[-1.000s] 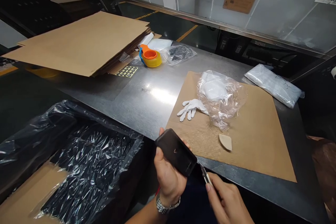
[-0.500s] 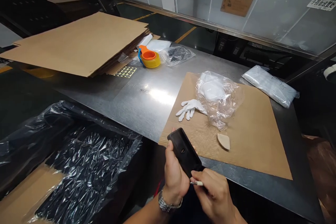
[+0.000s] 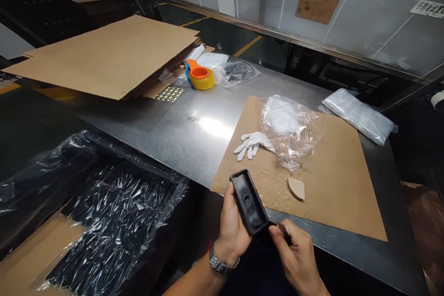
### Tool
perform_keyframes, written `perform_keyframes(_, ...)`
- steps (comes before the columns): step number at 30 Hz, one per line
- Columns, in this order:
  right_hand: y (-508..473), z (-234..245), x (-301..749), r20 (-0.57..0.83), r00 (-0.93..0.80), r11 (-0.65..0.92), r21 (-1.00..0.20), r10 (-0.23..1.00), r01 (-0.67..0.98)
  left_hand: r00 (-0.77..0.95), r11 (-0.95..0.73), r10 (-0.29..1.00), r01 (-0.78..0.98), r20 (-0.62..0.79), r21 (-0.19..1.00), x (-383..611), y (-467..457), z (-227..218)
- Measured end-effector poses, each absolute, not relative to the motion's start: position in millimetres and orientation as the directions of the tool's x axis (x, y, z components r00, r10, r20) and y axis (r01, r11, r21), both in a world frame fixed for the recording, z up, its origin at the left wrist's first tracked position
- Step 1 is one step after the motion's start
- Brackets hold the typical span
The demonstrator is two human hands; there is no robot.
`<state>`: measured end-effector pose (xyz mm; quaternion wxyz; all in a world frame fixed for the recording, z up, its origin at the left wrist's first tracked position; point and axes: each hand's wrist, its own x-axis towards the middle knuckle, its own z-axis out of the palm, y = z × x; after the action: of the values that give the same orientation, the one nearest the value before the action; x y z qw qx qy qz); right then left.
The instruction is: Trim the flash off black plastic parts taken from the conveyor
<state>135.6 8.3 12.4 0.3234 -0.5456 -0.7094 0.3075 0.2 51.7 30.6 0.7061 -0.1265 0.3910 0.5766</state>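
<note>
My left hand (image 3: 233,222) grips a black rectangular plastic shell (image 3: 245,200), its hollow inside facing me and a small round hole in its floor. The thumb lies along the shell's left side and the fingers go behind it. Close to the lower right corner of the shell, my right hand (image 3: 296,252) is closed on a slim tool (image 3: 285,233), mostly covered by the fingers. Beyond the shell, on a cardboard sheet (image 3: 333,185), lie a white glove (image 3: 255,144), a wedge-shaped beige pad (image 3: 297,188) and a clear plastic bag (image 3: 289,125) with white contents.
Stacked flat cardboard (image 3: 114,55) overhangs the metal table (image 3: 173,134) at left, near a tape dispenser (image 3: 200,76) and a sticker sheet (image 3: 169,94). A wrapped plastic packet (image 3: 360,115) lies at right. Below left stands a box lined with black plastic (image 3: 114,212).
The black shell has turned in my left hand, so its hollow side now shows. My right hand has shifted right, off the shell's lower end, and the tool's pale handle is no longer visible.
</note>
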Motion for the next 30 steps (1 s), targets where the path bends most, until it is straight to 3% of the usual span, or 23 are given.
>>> perform_keyframes(3,11,19,149,0.071,-0.2,0.188,-0.728,0.977,0.659,0.053,0.313,0.73,-0.913,-0.682,0.263,-1,51,30)
perform_keyframes(8,4,30,161,0.174,-0.368,0.405,-0.486,0.913,0.775,0.087,0.314,0.786,-0.91,-0.613,0.273,-4,49,29)
perform_keyframes(14,-6,35,166,0.166,-0.471,0.499,-0.25,0.867,0.83,0.07,0.295,0.825,-0.899,-0.56,0.323,-4,47,33)
perform_keyframes(19,-8,36,168,0.196,-0.487,0.52,-0.184,0.851,0.834,0.035,0.277,0.831,-0.891,-0.555,0.359,-3,46,34)
perform_keyframes(30,-9,33,167,0.21,-0.484,0.518,-0.157,0.849,0.841,-0.027,0.241,0.838,-0.878,-0.546,0.414,1,44,36)
